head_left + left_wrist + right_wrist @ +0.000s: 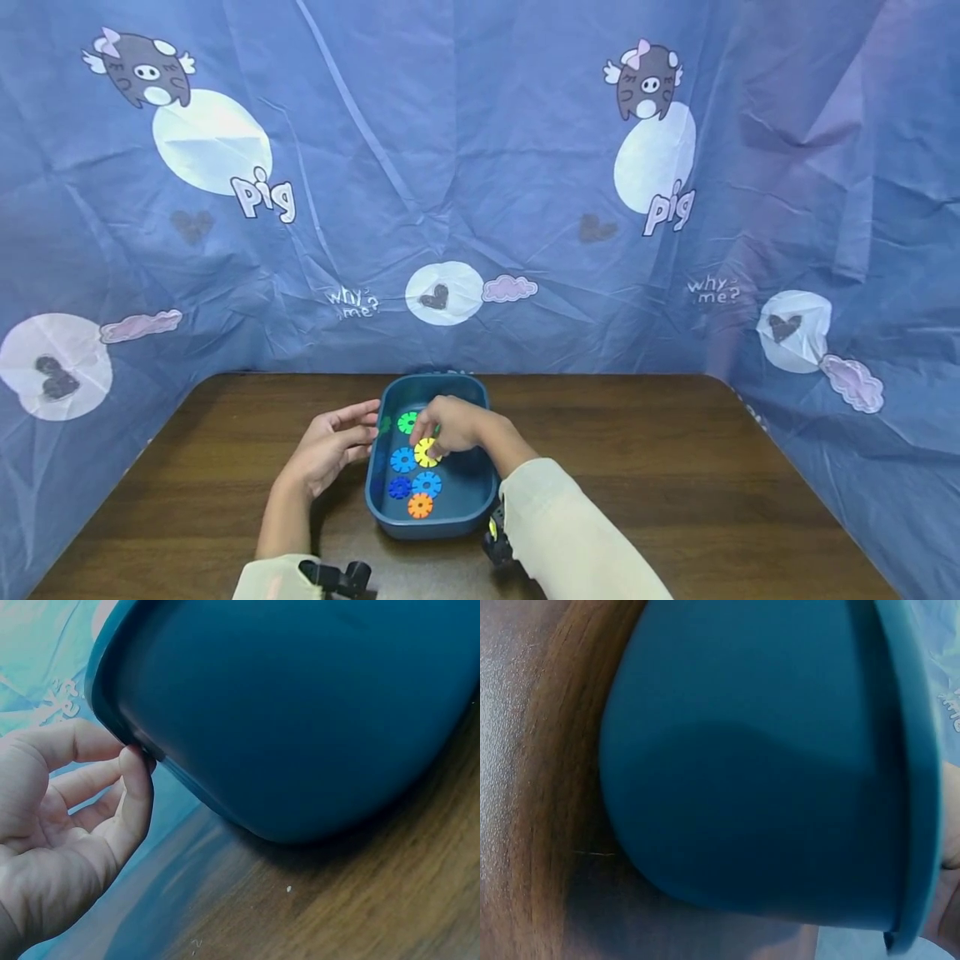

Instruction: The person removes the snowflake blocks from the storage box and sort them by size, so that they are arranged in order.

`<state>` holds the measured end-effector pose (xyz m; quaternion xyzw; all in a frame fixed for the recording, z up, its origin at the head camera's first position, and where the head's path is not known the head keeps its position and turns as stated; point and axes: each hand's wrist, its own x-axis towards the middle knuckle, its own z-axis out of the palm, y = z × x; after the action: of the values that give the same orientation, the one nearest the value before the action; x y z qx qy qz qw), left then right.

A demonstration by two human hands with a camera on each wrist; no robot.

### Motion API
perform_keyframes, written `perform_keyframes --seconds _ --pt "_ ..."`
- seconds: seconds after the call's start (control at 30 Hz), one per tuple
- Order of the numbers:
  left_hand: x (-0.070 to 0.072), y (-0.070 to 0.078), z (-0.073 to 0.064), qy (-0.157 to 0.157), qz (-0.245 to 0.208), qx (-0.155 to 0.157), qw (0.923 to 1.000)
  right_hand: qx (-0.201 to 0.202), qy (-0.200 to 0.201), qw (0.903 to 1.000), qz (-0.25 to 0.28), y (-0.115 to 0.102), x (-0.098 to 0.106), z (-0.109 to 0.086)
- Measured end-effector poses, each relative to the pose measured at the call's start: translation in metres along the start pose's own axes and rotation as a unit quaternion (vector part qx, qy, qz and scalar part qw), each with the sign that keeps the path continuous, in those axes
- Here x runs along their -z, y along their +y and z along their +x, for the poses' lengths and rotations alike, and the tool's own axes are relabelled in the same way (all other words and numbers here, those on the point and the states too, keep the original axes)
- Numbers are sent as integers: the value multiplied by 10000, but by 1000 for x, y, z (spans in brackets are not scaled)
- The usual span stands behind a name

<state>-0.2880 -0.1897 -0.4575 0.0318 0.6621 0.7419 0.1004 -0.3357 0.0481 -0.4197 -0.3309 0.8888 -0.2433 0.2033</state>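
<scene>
A dark blue plastic tub (472, 492) stands on the table, longer front to back than wide. My left hand (330, 450) is at its left side; in the left wrist view the thumb and fingertips of this left hand (75, 810) pinch the rim. Inside the tub, my right hand (453, 421) has its thumb and fingers on a yellow notched plastic disc (426, 453). Around that lie a green disc (407, 423), light blue discs (402, 460), a dark blue disc (400, 487) and an orange disc (420, 506). The right wrist view shows mostly the tub's outer wall (757, 765).
The brown wooden table (637, 433) extends on both sides of the tub. Behind and beside it hangs a blue printed cloth (525, 167). A black wrist mount (337, 577) sits on the left sleeve and another mount (497, 540) on the right, close to the tub's near right corner.
</scene>
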Motion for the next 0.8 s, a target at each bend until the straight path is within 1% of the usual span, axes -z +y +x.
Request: perform_keyframes --seconds 0.17,0.23,0.3,0.5,0.8 --pt "0 -2 0 81 39 37 10000 157 50 9999 19 1 3 -1" --pt "0 -2 1 90 43 31 9999 166 71 9998 37 1 5 -2" --pt "0 -3 2 22 72 12 10000 138 106 9998 56 1 7 -4" --pt "0 -5 3 50 66 53 10000 129 153 9996 191 2 10 -6" --pt "-1 -2 1 95 92 60 9999 304 333 9989 158 -1 18 -7"
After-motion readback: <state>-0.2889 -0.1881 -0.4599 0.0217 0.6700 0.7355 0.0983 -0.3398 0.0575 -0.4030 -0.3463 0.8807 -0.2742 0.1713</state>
